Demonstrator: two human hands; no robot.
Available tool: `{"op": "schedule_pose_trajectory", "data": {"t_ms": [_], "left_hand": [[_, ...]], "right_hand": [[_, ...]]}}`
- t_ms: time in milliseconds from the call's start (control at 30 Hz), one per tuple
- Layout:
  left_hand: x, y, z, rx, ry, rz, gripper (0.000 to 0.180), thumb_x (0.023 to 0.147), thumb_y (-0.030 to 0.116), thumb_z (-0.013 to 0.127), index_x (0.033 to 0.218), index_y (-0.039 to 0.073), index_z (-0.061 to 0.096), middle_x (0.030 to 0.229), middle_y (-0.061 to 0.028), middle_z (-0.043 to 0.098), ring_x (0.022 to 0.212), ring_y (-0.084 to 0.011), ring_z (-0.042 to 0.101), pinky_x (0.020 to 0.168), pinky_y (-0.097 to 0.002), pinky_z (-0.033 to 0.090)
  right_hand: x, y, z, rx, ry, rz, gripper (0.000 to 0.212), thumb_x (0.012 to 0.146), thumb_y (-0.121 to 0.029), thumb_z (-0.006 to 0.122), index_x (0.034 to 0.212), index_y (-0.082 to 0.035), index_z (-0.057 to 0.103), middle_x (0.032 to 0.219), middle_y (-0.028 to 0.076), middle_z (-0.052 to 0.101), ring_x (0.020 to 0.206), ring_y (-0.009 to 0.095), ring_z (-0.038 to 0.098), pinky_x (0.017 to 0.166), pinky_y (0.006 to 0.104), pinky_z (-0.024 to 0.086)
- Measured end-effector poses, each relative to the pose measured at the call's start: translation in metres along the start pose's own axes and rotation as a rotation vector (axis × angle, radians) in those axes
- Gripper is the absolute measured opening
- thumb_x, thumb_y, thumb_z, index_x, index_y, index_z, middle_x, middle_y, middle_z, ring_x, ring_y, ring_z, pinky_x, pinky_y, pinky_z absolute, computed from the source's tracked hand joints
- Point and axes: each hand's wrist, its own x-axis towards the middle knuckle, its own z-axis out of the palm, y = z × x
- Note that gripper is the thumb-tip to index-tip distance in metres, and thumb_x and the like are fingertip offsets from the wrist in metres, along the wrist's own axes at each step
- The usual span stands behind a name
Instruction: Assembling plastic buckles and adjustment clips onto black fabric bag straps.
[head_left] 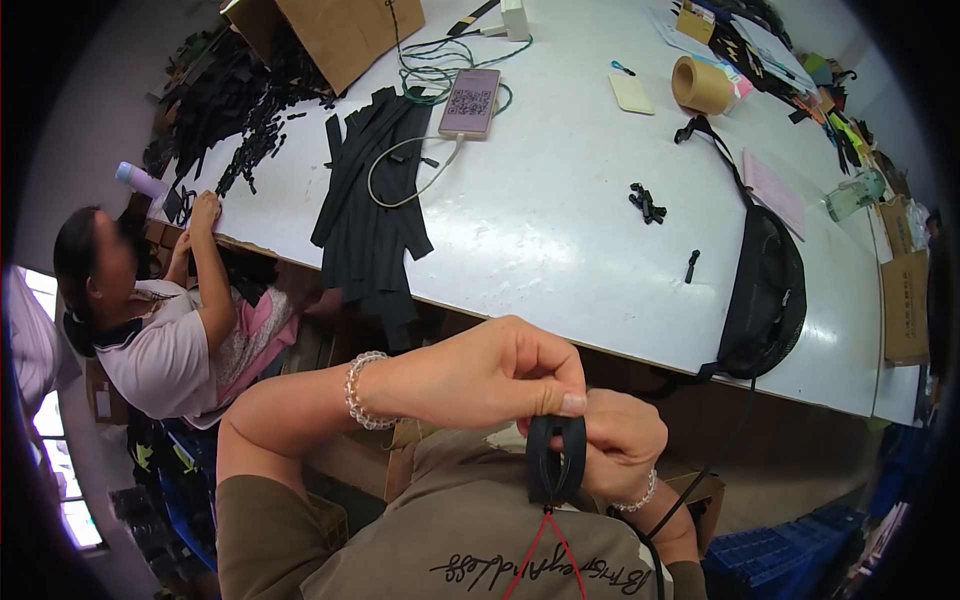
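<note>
In front of my chest, my right hand (622,440) is closed around black thread snips (542,470), a small tool with two curved arms and an oval gap between them. Its lower end hangs on a red cord (533,552) that runs down over my shirt. My left hand (500,375) pinches thumb against forefinger right at the upper end of the snips, touching my right fingers. Whatever lies in that pinch is too small or hidden to make out. Clear bead bracelets circle both wrists.
On the white table (560,220) lie black strips (370,190), a charging phone (469,103), small black pieces (648,203), a tape roll (700,85) and a black mesh bag (765,280). At the left a co-worker (165,330) handles small parts beside a cardboard box (350,40).
</note>
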Motion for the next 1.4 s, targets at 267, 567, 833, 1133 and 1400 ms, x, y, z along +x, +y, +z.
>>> {"op": "schedule_pose_trajectory", "data": {"t_ms": [267,567,833,1133,1400], "left_hand": [[-0.009,0.004,0.011,0.048,0.038,0.033,0.012,0.090,0.011,0.060,0.086,0.000,0.060,0.076,0.0034,0.058,0.072,-0.0018,0.049,0.064,-0.0182,0.041],[0.003,-0.007,-0.004,0.077,0.066,0.095,0.014,0.091,0.012,0.059,0.085,0.000,0.058,0.078,0.0005,0.061,0.074,-0.0034,0.053,0.067,-0.0201,0.045],[-0.005,-0.001,0.008,-0.131,-0.140,0.027,0.012,0.088,0.009,0.061,0.084,-0.002,0.060,0.078,0.0004,0.060,0.074,-0.0035,0.052,0.067,-0.0194,0.044],[0.009,-0.021,-0.006,0.024,0.051,0.072,0.020,0.092,0.020,0.058,0.085,0.002,0.061,0.073,0.0023,0.060,0.065,-0.0027,0.052,0.057,-0.0182,0.044],[0.012,-0.021,-0.008,0.027,0.015,0.101,0.021,0.091,0.021,0.059,0.084,0.002,0.060,0.072,0.0027,0.059,0.065,-0.0027,0.051,0.057,-0.0187,0.043]], "right_hand": [[-0.001,-0.015,-0.004,-0.204,-0.070,0.007,0.012,0.069,0.000,0.065,0.081,-0.002,0.063,0.071,0.010,0.061,0.057,0.026,0.058,0.050,0.0308,0.044],[0.009,-0.019,0.005,0.045,0.020,0.309,0.003,0.079,-0.002,0.061,0.080,0.000,0.063,0.068,0.009,0.060,0.056,0.017,0.057,0.052,0.0250,0.042],[0.006,-0.020,-0.004,-0.169,-0.163,-0.109,0.008,0.070,0.000,0.064,0.077,-0.004,0.065,0.062,0.007,0.055,0.049,0.022,0.053,0.044,0.0318,0.039],[-0.004,-0.007,0.004,0.136,0.019,0.474,0.009,0.085,-0.003,0.057,0.084,0.002,0.064,0.076,0.008,0.065,0.065,0.013,0.061,0.059,0.0230,0.047],[0.001,-0.015,0.006,0.025,0.009,0.350,0.006,0.081,-0.002,0.059,0.082,0.000,0.065,0.070,0.009,0.062,0.060,0.015,0.060,0.055,0.0237,0.045]]}}
